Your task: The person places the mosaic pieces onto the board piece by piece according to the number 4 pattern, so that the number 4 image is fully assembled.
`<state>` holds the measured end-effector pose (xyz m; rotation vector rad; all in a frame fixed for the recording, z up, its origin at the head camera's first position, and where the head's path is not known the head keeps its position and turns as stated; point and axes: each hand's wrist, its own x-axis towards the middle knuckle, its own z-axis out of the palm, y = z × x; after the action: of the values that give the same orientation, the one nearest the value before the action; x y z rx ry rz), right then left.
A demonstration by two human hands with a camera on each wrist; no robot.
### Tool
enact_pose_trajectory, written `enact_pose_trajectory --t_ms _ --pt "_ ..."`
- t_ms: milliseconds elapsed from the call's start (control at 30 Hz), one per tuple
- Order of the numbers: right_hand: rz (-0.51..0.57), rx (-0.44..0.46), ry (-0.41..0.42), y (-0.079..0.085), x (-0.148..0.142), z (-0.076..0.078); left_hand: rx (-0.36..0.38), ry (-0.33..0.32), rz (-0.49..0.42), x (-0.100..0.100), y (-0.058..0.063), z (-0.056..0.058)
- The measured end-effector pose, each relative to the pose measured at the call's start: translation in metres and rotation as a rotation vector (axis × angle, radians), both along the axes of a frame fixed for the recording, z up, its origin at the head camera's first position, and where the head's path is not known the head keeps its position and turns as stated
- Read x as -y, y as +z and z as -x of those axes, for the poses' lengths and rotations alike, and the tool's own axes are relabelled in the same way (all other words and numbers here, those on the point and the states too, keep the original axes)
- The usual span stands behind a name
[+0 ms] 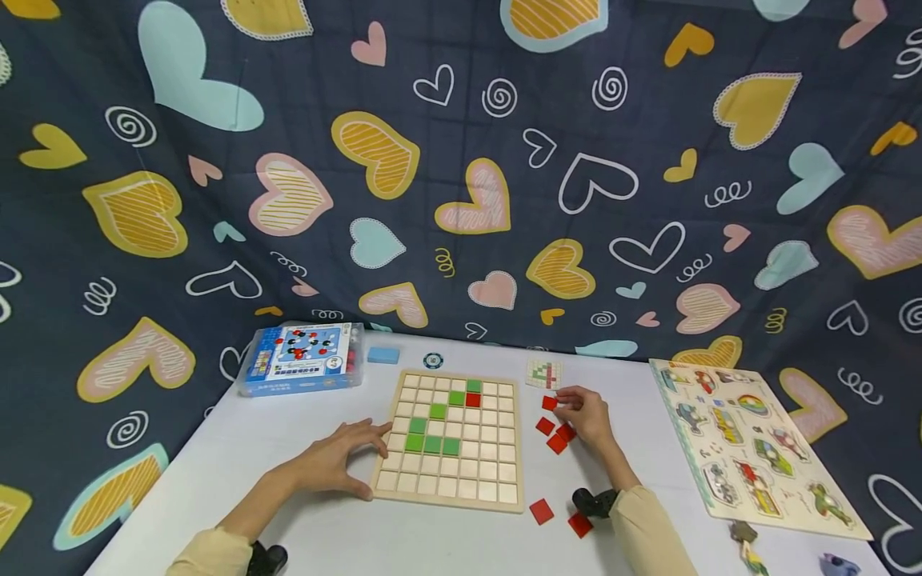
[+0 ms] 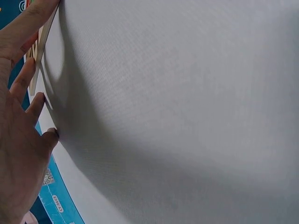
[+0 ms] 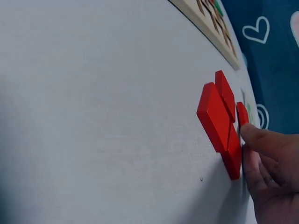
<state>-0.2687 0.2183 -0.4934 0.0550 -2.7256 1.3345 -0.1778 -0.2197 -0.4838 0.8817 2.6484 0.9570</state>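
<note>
A wooden grid board point(image 1: 448, 501) lies on the table, with several green tiles point(image 1: 414, 442) and one red tile point(image 1: 472, 399) set in its squares. At its left edge rests my left hand point(image 1: 333, 458), fingers spread, thumb near the lower left corner; the left wrist view shows these fingers point(image 2: 23, 79) beside the board's rim. To the right of the board, my right hand point(image 1: 587, 416) pinches a loose red square tile point(image 1: 550, 403) between thumb and fingers. More red tiles point(image 3: 215, 116) lie close by that hand, some overlapping.
Behind the loose tiles lies a small pattern card point(image 1: 543, 374). Two red tiles point(image 1: 542, 511) sit nearer the front, by the right wrist. A boxed set point(image 1: 301, 360), a blue block point(image 1: 383, 355) and a round chip point(image 1: 433, 361) stand at the back left. A picture puzzle board point(image 1: 756, 448) lies far right.
</note>
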Motion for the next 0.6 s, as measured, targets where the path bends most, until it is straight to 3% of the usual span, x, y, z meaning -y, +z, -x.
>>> enact_pose_trajectory --t_ms 300,600 --pt "0.096 -0.071 -0.003 0.001 0.019 -0.018 -0.026 -0.015 -0.018 0.002 -0.003 0.002" --pt "0.169 -0.087 0.109 0.001 0.06 -0.034 -0.021 -0.02 -0.029 0.001 -0.004 0.002"
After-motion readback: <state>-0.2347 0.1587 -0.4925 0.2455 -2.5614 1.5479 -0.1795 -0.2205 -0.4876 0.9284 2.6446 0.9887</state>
